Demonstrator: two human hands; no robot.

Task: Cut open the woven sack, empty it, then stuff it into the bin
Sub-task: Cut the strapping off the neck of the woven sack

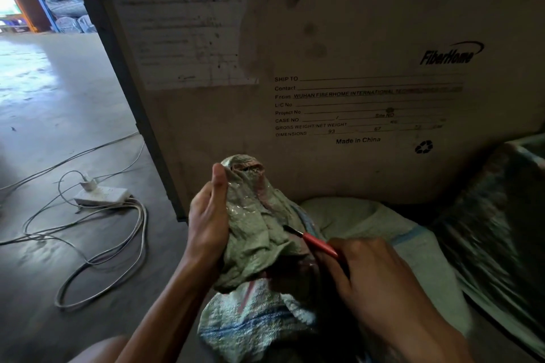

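Note:
A greenish woven sack (259, 230) stands bunched in front of me, its gathered neck pointing up. My left hand (209, 215) is wrapped around the left side of that neck, thumb upright. My right hand (374, 277) grips a cutter with a red handle (320, 244); its dark blade tip touches the sack's right side. Below, the sack's body shows white weave with blue stripes (253, 321). A dark bin-like container (501, 215) stands at the right, blurred.
A big cardboard crate (339, 53) with printed shipping text stands right behind the sack. A white power strip (101, 196) and looping cables (97, 262) lie on the concrete floor to the left. Another pale sack (368, 224) lies behind, to the right.

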